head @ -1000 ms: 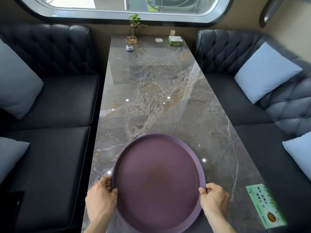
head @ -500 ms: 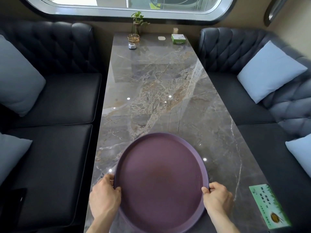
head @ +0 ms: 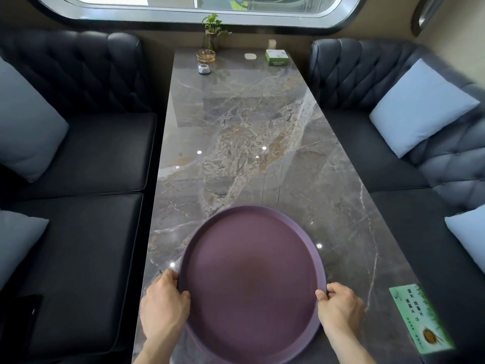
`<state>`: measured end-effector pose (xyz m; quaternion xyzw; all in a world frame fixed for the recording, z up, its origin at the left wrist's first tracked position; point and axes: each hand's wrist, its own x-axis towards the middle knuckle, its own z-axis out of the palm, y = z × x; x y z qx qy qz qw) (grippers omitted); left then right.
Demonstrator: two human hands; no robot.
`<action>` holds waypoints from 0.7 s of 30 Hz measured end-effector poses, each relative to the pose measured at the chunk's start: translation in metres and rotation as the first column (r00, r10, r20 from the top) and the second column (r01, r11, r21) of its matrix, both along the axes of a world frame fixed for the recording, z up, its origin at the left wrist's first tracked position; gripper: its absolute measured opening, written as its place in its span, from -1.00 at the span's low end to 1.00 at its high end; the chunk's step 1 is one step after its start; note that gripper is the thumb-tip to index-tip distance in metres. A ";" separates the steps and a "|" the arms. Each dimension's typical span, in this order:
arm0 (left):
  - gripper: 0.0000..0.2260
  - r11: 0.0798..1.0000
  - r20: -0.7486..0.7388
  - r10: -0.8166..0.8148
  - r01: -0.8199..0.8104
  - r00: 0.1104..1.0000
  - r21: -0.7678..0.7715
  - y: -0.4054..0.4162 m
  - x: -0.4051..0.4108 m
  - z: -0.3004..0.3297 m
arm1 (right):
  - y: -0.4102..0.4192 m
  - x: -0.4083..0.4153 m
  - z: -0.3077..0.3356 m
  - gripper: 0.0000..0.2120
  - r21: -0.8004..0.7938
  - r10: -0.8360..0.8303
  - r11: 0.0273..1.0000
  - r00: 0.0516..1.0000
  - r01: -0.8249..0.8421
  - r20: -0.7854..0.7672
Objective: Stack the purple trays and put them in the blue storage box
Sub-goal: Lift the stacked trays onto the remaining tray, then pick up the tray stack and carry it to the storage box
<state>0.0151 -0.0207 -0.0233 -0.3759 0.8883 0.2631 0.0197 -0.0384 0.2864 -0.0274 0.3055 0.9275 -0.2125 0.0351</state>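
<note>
Head view: round purple tray (head: 252,285) at near end of marble table (head: 262,153), left hand (head: 164,308) and right hand (head: 339,307) each closed on opposite rim edges.

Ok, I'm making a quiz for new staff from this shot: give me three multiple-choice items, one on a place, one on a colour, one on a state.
1. Where is the green box?
A. far end of the table
B. on a sofa
C. in the tray

2. What colour is the tray?
A. blue
B. purple
C. white

3. How is the tray held?
A. by one hand
B. by no hand
C. by both hands at its rim

Key: 1 A, it sits near the window; 2 B, its whole surface is purple; 3 C, the left hand and the right hand grip opposite sides.
</note>
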 end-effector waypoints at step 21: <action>-0.61 0.753 0.089 0.279 -0.275 0.956 0.598 -0.013 -0.032 -0.008 | -0.009 -0.015 -0.004 -0.45 -0.359 -0.035 0.932 0.999 0.038 0.016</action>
